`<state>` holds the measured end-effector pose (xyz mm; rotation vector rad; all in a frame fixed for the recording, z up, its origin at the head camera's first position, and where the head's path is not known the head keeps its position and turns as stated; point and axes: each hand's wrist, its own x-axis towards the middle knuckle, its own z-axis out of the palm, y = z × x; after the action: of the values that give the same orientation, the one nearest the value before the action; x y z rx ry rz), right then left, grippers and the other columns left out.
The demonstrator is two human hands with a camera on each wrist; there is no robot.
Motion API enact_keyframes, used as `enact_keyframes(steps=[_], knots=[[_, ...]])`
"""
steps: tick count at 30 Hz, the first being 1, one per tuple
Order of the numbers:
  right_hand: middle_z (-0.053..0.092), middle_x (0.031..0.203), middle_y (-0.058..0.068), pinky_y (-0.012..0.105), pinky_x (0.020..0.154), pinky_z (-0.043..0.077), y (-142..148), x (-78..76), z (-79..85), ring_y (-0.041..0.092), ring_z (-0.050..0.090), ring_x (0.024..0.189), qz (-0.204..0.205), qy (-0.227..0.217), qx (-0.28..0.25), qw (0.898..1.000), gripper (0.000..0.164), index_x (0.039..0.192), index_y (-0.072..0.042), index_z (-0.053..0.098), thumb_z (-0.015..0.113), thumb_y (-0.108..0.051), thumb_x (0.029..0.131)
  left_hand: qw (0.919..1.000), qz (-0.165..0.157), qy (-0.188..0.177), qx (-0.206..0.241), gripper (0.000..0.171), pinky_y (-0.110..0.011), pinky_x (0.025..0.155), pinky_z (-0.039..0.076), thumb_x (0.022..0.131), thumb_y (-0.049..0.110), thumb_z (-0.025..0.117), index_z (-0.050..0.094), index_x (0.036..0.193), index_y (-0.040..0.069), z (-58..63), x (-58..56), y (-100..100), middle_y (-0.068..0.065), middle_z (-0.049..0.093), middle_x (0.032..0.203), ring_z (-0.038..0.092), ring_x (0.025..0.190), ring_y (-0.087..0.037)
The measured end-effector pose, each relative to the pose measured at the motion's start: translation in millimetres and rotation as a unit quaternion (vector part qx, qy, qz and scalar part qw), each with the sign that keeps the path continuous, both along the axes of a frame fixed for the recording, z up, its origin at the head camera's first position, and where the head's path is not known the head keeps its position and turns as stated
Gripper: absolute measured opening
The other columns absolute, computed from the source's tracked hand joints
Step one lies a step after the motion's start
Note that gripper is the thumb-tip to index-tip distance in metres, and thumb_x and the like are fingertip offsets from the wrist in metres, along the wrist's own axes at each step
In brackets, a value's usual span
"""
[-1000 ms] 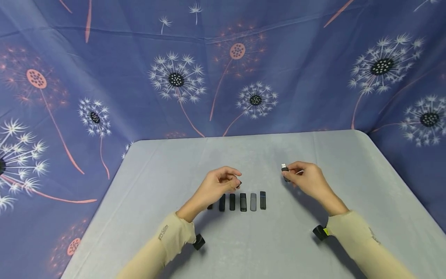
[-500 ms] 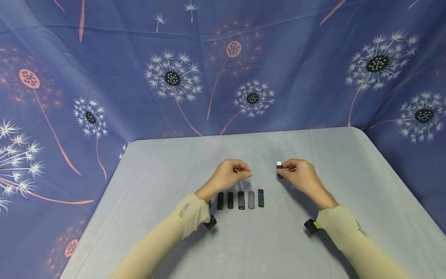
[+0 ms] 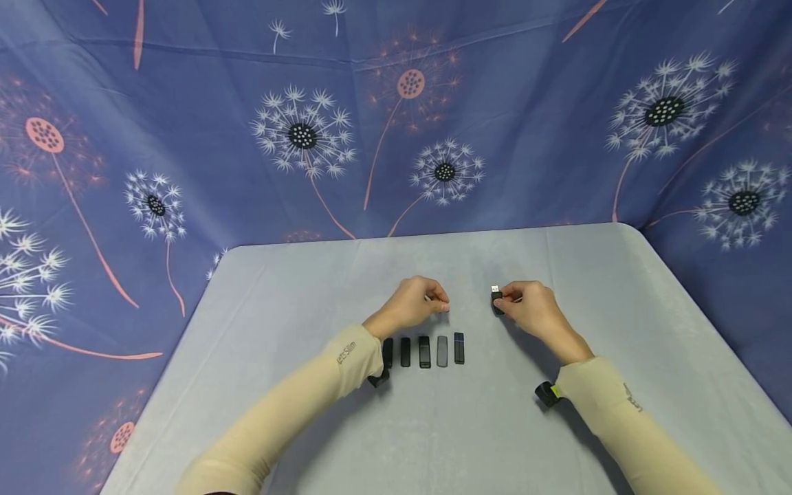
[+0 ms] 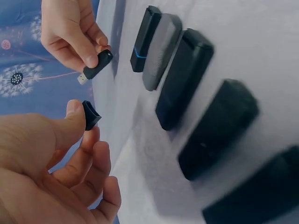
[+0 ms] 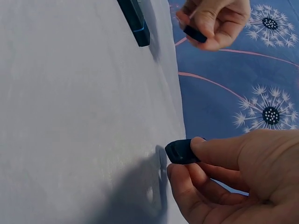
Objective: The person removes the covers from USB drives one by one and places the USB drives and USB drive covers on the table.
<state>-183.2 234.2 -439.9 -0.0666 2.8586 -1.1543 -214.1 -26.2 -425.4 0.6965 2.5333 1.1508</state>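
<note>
My right hand (image 3: pixel 537 308) pinches a black USB stick (image 3: pixel 497 303) between thumb and fingers, its bare metal plug pointing away from me. In the left wrist view that plug (image 4: pixel 82 78) faces the small black cap (image 4: pixel 90 115), which my left hand (image 3: pixel 416 302) pinches at thumb and fingertip. Cap and stick are apart, with a gap between the hands. The cap's open end shows in the left wrist view. Both hands are above the table, behind a row of USB sticks. The right wrist view shows the cap (image 5: pixel 195 34) and the stick (image 5: pixel 181 151) too.
The row on the pale table (image 3: pixel 482 426) holds a black stick with a blue band (image 3: pixel 459 348), a grey stick (image 3: pixel 442 351) and several black ones (image 3: pixel 424 352). My left sleeve (image 3: pixel 353 357) covers the row's left end. A blue dandelion-print cloth (image 3: pixel 526 137) hangs behind.
My left hand has moved right and away from me with the cap, closer to my right hand. The right hand has shifted slightly left, and the stick stands more upright in view.
</note>
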Motion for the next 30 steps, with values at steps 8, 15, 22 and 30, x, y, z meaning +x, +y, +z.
enact_keyframes(steps=[8,15,22,30], knots=[[0.074,0.096,0.017,0.029,0.059,0.052,1.2,-2.6,-1.6,0.020,0.070,0.072,-0.012,0.006,0.019,1.000,0.030,0.116,0.007,0.072,0.073,-0.014,0.096,0.9993,0.008,0.012,-0.035,0.005,-0.020,0.066,0.050,0.096,0.016,0.075,0.077,0.095,0.012,4.2,-14.0,29.1,0.002,0.073,0.087,0.068,0.079,-0.013],[0.076,0.096,0.019,0.030,0.061,0.052,1.9,-4.5,-4.5,0.019,0.071,0.073,-0.022,-0.003,0.022,1.000,0.030,0.115,0.007,0.073,0.074,-0.015,0.095,0.9939,-0.015,0.050,-0.097,0.006,-0.020,0.073,0.051,0.095,0.020,0.076,0.077,0.092,0.014,0.3,-25.4,49.5,0.005,0.075,0.087,0.063,0.075,-0.005],[0.076,0.096,0.020,0.038,0.068,0.058,0.9,-9.3,-7.6,0.027,0.073,0.079,-0.018,0.012,0.037,0.999,0.030,0.113,0.009,0.073,0.074,-0.014,0.095,0.9885,-0.009,0.068,-0.135,0.008,-0.023,0.073,0.050,0.097,0.023,0.075,0.076,0.092,0.016,0.6,-31.8,56.3,0.005,0.073,0.087,0.062,0.077,-0.008],[0.077,0.096,0.021,0.038,0.068,0.058,-1.3,-10.9,-8.5,0.025,0.073,0.077,-0.031,-0.007,0.035,0.999,0.028,0.110,0.010,0.074,0.073,-0.014,0.095,0.9846,-0.030,0.092,-0.146,0.009,-0.025,0.073,0.050,0.097,0.024,0.074,0.076,0.093,0.016,-4.0,-35.0,69.9,0.005,0.072,0.088,0.061,0.076,-0.008]])
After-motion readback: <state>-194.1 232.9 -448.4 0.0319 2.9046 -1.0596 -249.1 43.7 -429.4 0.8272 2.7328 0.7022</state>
